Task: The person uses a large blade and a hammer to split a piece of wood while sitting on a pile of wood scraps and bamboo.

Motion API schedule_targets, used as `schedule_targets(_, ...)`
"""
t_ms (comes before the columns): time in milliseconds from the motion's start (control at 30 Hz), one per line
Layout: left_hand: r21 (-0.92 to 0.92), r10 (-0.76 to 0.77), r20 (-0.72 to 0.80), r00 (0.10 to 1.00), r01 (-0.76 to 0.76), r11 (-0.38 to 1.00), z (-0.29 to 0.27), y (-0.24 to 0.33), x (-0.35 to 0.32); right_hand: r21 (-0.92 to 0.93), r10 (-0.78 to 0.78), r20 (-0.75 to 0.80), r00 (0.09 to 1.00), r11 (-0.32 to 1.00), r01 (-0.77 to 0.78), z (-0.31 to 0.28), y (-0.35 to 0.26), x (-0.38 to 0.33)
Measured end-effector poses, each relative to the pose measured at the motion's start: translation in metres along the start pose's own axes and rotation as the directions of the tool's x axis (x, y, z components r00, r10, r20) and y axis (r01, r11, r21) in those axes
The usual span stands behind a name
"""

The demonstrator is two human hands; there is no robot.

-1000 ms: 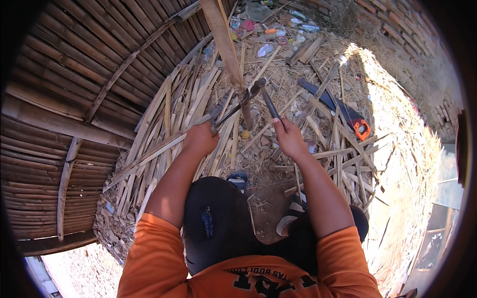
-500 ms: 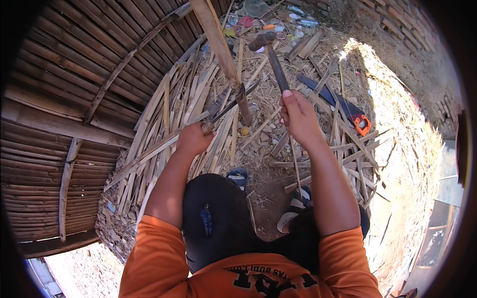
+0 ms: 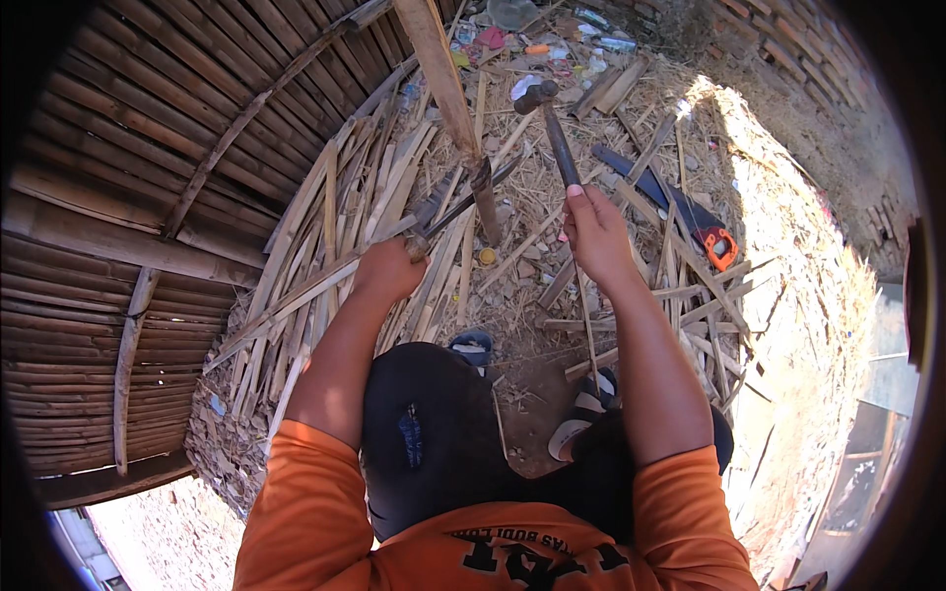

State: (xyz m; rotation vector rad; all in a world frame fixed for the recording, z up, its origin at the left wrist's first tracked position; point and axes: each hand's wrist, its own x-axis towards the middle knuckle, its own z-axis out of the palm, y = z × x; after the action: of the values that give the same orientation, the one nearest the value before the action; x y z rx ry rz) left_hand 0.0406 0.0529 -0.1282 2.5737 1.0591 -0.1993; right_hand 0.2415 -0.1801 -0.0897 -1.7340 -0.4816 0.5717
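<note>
A slatted bamboo wall (image 3: 74, 345) fills the left side, a brick wall (image 3: 778, 49) rises far right, and between them a wooden post (image 3: 443, 84) crosses the working space ahead, wood strips (image 3: 330, 212) heaped to its left. The handsaw (image 3: 645, 185) lies right of it among loose sticks; the long-bladed knife (image 3: 453, 214), its blade meeting the post, has the left hand (image 3: 387, 269) wrapped round its handle. The right hand (image 3: 599, 236) clamps a raised hammer (image 3: 559, 143), well above a yellow cap (image 3: 487, 255).

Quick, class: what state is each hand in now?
Left hand: closed, holding a dark-bladed tool.
Right hand: closed, holding a hammer.
</note>
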Motion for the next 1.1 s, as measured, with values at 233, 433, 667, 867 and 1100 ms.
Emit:
schedule_targets(233, 0.040, 0.006, 0.047, 0.999, -0.008, 0.999, -0.006, 0.016, 0.001, -0.145, 0.073, 0.010, 0.997, 0.987, -0.071, 0.004, 0.076, 0.002)
schedule_targets(433, 0.050, -0.010, 0.080, 0.997, 0.006, 0.999, -0.004, 0.008, 0.000, 0.186, 0.047, 0.091, 0.995, 0.981, -0.064, -0.004, -0.006, 0.000)
schedule_targets(667, 0.084, 0.015, 0.080, 0.997, -0.022, 0.996, -0.003, 0.013, 0.004, -0.169, 0.087, 0.054, 0.995, 0.983, -0.077, 0.007, 0.054, 0.000)
schedule_targets(867, 0.086, -0.028, 0.095, 0.995, 0.020, 0.996, 0.000, 0.007, 0.002, -0.008, 0.130, 0.014, 0.991, 0.991, -0.130, -0.005, -0.014, 0.003)
schedule_targets(1100, 0.076, 0.036, 0.078, 0.996, -0.042, 0.996, 0.001, 0.020, 0.010, -0.122, 0.114, 0.007, 0.993, 0.986, -0.112, 0.002, 0.099, 0.008)
